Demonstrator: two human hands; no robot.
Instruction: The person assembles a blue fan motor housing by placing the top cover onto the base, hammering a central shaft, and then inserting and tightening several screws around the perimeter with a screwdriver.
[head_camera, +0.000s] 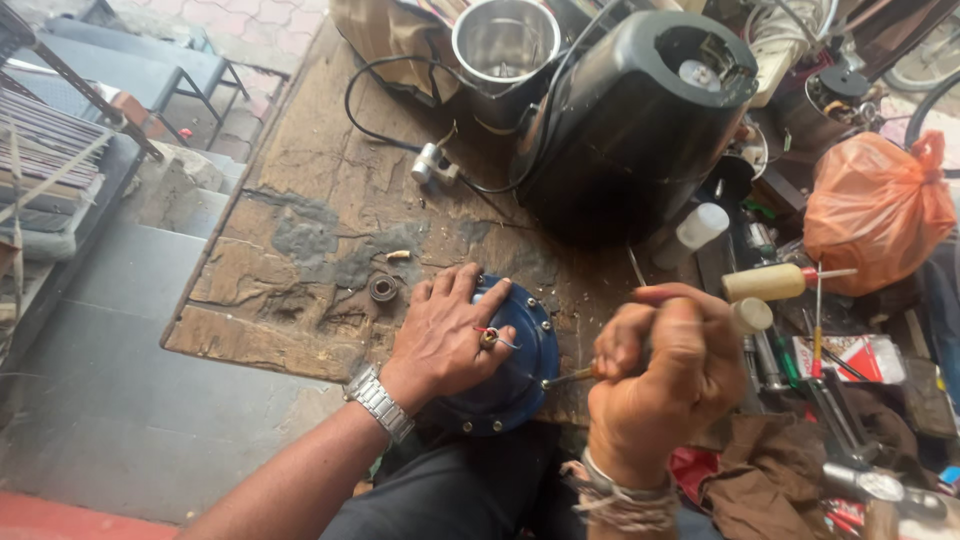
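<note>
Your left hand (447, 335) lay spread flat on the round blue metal housing (520, 370) at the worn wooden bench's (300, 250) near edge. Your right hand (665, 375) gripped a screwdriver (572, 376) at its rim; a slip could likely have gouged your fingers.

Repair workshop: worn wooden bench (300, 250), scattered screwdrivers (780, 283), dismantled black appliance body (630, 110).
</note>
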